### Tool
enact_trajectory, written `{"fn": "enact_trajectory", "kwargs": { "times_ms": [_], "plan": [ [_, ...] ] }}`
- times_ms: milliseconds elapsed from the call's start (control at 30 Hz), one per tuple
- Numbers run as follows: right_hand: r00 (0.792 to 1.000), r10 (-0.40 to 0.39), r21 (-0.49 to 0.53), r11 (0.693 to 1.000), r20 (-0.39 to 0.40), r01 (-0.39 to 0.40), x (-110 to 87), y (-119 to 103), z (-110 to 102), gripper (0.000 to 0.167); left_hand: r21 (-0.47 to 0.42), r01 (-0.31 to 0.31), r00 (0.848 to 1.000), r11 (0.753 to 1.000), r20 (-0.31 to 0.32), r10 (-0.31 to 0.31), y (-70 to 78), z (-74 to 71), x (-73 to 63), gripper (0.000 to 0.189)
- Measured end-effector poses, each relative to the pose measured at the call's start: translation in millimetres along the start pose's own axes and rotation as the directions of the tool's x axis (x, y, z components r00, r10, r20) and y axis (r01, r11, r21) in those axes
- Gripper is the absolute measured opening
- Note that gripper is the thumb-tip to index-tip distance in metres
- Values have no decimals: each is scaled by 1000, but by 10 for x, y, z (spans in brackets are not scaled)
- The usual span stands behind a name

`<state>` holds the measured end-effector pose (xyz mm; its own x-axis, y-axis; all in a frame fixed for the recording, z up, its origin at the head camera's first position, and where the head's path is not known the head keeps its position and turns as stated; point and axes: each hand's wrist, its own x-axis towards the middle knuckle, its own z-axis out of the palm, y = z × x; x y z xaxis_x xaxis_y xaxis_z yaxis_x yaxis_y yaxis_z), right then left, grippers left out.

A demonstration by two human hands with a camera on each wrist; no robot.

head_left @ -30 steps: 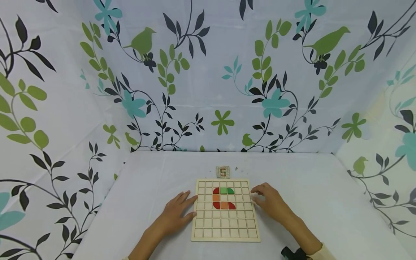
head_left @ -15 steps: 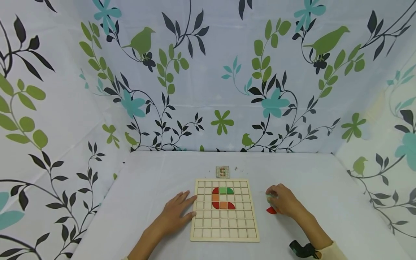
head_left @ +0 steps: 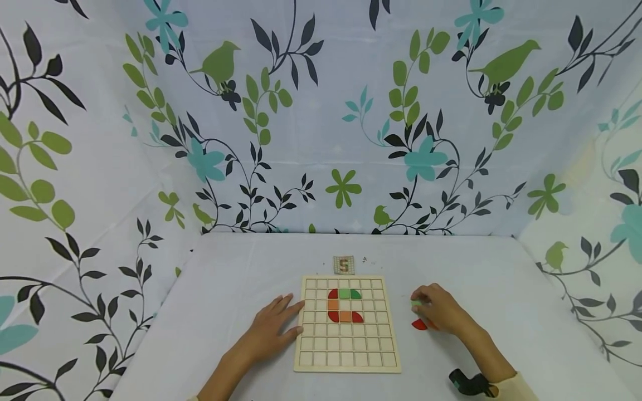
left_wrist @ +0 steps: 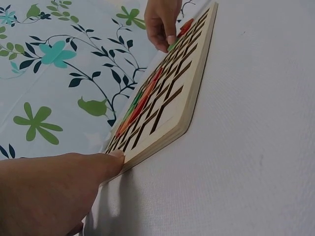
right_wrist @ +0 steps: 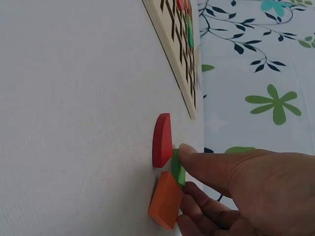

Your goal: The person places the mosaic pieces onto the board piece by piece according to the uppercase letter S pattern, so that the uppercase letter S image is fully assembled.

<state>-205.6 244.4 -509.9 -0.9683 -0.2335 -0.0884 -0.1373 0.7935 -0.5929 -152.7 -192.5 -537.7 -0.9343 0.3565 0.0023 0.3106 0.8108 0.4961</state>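
A square wooden grid board [head_left: 346, 345] lies on the white table, with red, orange and green tiles set in its upper cells. My left hand [head_left: 271, 328] rests at the board's left edge, fingers spread; in the left wrist view its thumb [left_wrist: 112, 163] touches the rim. Right of the board, my right hand [head_left: 438, 309] pinches a light green tile [right_wrist: 177, 166] between thumb and fingers, low over the table. A red rounded tile [right_wrist: 162, 141] lies beside it, and an orange square tile [right_wrist: 166, 200] sits by the fingertips.
A small patterned card [head_left: 344, 265] showing an S-like figure lies just beyond the board's far edge. Small dark specks dot the cloth beside it. A printed curtain [head_left: 321, 122] with leaves and birds hangs behind the table. A black device [head_left: 470, 383] is at the right wrist.
My right hand has left the board's right edge, moved right to the loose tiles and taken hold of the light green one. The left hand stays in place.
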Motion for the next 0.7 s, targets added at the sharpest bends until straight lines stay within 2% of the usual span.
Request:
{"fn": "enact_trajectory", "kwargs": {
  "times_ms": [200, 467, 700],
  "plan": [
    [999, -36, 12, 999, -40, 36, 10, 23, 11, 27, 3, -6, 1000, 1000, 2, 6, -17, 17, -3, 63],
    [999, -6, 47, 999, -44, 8, -2, 142, 56, 43, 20, -22, 1000, 1000, -6, 22, -24, 31, 6, 62],
    [998, -24, 80, 996, -56, 28, -20, 168, 109, 38, 11, -3, 1000, 1000, 0, 3, -9, 17, 2, 62]
  ]
}}
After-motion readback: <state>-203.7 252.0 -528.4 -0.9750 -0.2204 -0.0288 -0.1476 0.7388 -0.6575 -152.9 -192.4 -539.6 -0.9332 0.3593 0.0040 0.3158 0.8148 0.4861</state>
